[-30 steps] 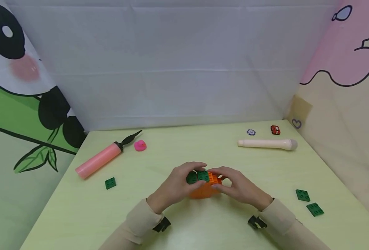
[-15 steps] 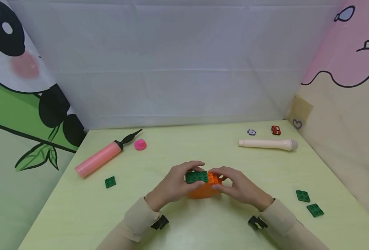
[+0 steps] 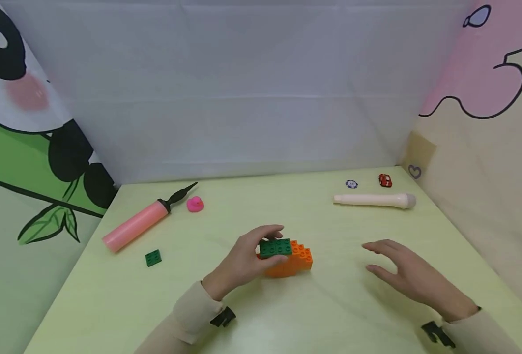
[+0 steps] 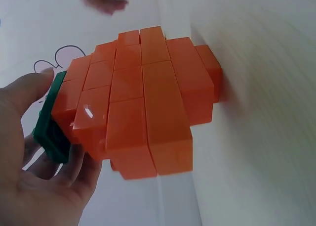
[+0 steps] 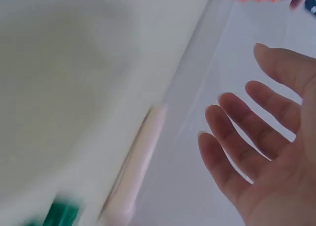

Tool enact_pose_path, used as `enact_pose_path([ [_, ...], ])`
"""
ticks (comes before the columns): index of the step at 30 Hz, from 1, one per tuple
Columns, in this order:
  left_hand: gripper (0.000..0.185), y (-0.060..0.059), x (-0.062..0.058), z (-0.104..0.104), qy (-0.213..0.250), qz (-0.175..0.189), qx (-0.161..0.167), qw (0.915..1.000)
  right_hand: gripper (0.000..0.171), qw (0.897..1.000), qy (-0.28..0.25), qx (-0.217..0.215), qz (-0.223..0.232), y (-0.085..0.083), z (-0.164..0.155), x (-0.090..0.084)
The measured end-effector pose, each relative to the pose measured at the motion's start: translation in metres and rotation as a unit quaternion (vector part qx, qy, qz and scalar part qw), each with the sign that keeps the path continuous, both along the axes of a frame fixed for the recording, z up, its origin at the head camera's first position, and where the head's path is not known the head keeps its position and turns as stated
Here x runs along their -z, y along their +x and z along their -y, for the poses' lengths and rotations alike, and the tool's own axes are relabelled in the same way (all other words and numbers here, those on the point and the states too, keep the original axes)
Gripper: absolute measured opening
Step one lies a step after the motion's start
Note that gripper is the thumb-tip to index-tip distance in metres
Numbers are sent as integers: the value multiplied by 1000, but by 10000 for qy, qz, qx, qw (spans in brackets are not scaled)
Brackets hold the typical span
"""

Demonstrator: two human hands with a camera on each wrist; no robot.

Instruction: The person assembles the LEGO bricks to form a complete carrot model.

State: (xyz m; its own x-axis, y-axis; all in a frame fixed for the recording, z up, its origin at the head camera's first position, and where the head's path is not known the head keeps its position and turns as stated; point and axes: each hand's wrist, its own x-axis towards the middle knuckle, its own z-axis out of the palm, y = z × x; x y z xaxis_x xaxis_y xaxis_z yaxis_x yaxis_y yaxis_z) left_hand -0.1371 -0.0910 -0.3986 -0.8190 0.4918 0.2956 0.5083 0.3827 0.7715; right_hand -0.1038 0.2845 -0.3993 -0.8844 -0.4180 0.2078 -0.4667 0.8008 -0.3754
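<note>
An orange building-block model (image 3: 294, 258) with stepped sides stands at the middle of the table. Green blocks (image 3: 275, 247) cap its top left end. My left hand (image 3: 245, 263) grips the model there, thumb on the near side and fingers behind. In the left wrist view the thumb lies along the green block (image 4: 52, 124), beside the model's orange blocks (image 4: 131, 97). Out to the right, my right hand (image 3: 404, 270) is held above the table, fingers apart and holding nothing. Loose green blocks (image 5: 61, 211) show blurred at the lower left of the right wrist view; my right hand and arm hide them in the head view.
A pink balloon pump (image 3: 137, 226) and a pink rubber duck (image 3: 195, 204) lie at the left, with a loose green block (image 3: 153, 258) nearer. At the back right are a white toy microphone (image 3: 373, 200), a poker chip (image 3: 351, 184) and a red toy car (image 3: 385, 180).
My right hand has let go of the model and moved right, over the loose green blocks. My left hand has kept its hold. The green blocks on top now sit in line.
</note>
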Motion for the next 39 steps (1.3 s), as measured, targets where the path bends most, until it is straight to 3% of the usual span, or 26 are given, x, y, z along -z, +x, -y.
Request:
enact_pose_path([
  [3,58,2,1,7,6,-169,-85,9998,41,9977,420,505,183,14,-50,10],
  [8,55,2,0,21,-37,-168,-169,9997,48,9819,947,946,1337,25,-108,32],
  [10,54,2,-1,24,-41,-103,-196,9997,46,9781,993,1024,1518,25,-117,39],
  [15,52,1,0,26,-30,-19,-159,9999,36,9792,966,1168,1347,22,-116,38],
  [18,51,1,1,26,-47,-11,-147,9999,35,9854,641,1167,1064,22,-102,33],
  [21,51,1,2,25,-66,-20,-146,9999,30,9956,74,883,290,19,-71,26],
  [24,51,1,3,24,-53,-33,-129,9999,24,9974,-504,236,-453,8,-28,15],
  [27,51,2,2,26,-74,-48,-151,9998,27,9893,-1013,-564,-885,-10,21,4],
  [32,50,1,2,26,-126,-152,-127,9997,32,9691,-1532,-1576,-1116,-35,88,-7],
  [39,50,2,2,25,-117,-192,-62,9997,32,9611,-1798,-1972,-719,-48,125,-1],
])
